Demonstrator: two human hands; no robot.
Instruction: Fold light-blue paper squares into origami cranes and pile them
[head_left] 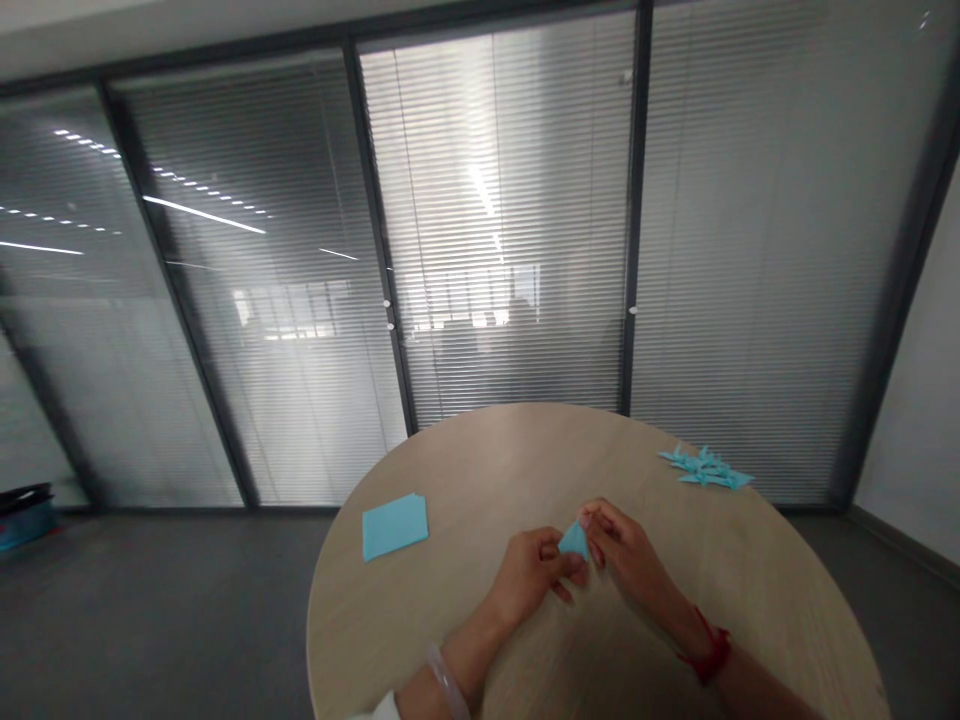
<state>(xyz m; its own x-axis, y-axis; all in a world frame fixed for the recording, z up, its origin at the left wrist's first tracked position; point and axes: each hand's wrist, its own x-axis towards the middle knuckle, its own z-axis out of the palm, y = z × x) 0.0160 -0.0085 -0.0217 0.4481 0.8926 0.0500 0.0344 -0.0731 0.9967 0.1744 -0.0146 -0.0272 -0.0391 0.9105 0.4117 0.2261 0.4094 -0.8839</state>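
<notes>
Across the background, a glass partition (495, 220) with slatted blinds drawn shut, ceiling lights mirrored in the panes. Below it, grey floor (150, 620), with a blue container (26, 515) cut off at the far left edge, too little in view to identify.

In the foreground, a round table (465, 470) of pale wood grain.

Over the near middle of the table, left hand (532, 570) and right hand (630, 555) drawn close together, fingertips almost touching. Both closed in a pinch, thumb against fingers, on a blue paper triangle (574, 540): the left at its lower edge, the right at its upper corner. The triangle raised slightly off the wood or resting on it, hard to tell which.

Well apart to the left, a stack of flat blue sheets (394, 526), squared up and unfolded. Near the far right rim, a pile of folded blue shapes (705, 468), pointed and overlapping, too small to count.

Judged from the layout, somewhere in the middle of the folding: several shapes seemingly finished, one sheet reduced to a small triangle but not yet matching those in the pile, more flat sheets waiting.

On the left wrist, a pale bangle (446, 685); on the right, a red cord (712, 655).

No brand, label or lettering legible anywhere.
</notes>
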